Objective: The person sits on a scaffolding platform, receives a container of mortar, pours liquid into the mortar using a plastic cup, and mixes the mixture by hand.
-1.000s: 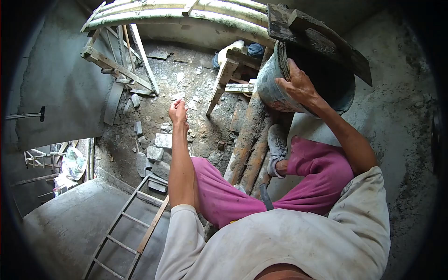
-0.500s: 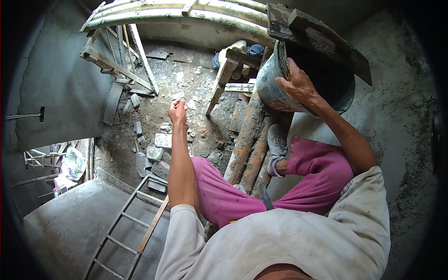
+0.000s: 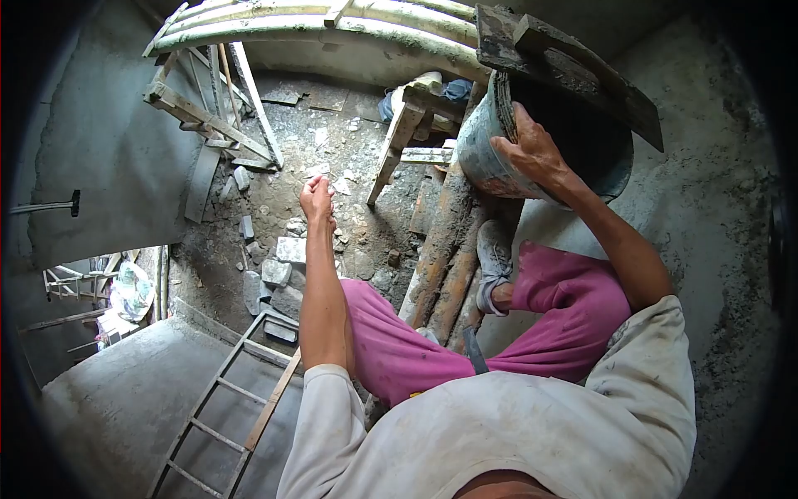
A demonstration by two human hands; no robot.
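Observation:
My right hand [image 3: 536, 156] is closed over the near-left rim of a mortar-stained bucket [image 3: 490, 162], at the upper right. Across the bucket's mouth lies a plastering float [image 3: 569, 71], a dirty flat board with a wooden handle on top. It sits just beyond my right fingertips. The bucket's inside is dark, so its contents cannot be made out. My left hand [image 3: 317, 202] hangs out over the rubble floor with its fingers curled in. Nothing shows sticking out of it, and it touches no object.
Mud-caked poles [image 3: 440, 266] run beneath the bucket beside my foot. A wooden trestle [image 3: 395, 150] stands ahead. Broken blocks [image 3: 278, 270] lie under my left arm, and a ladder [image 3: 220, 407] is at lower left. Curved pipes [image 3: 332, 33] span the top; plastered walls [image 3: 108, 150] enclose both sides.

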